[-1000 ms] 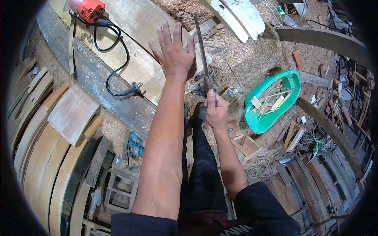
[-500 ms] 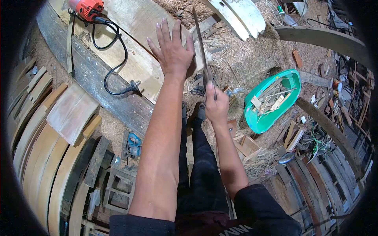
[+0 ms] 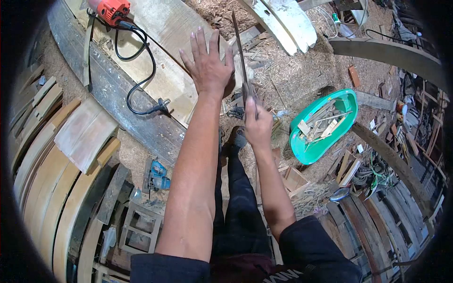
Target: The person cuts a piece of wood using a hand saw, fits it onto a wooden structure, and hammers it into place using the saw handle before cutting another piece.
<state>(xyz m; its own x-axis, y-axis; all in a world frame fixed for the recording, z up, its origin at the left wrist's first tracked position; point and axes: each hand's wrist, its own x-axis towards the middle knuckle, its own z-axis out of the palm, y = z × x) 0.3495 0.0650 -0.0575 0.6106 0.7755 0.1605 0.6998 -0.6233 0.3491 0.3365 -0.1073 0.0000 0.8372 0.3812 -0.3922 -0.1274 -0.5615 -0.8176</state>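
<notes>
My left hand lies flat with its fingers spread on the pale wooden board, close to the board's right end. Just to its right, my right hand is wrapped round the handle of a hand saw. The narrow blade points away from me, seen nearly edge-on beside the board's end. A red power tool rests at the upper left of the boards, and its black cord curls down to a plug.
A green tub of wood scraps stands on the sawdust-covered floor at right. Curved boards are stacked at left, near a blue tool. White-edged pieces lie at the top, and a curved beam at upper right.
The whole view has shifted slightly. My left hand stays flat on the board, and my right hand still grips the saw, with little visible movement of the blade.
</notes>
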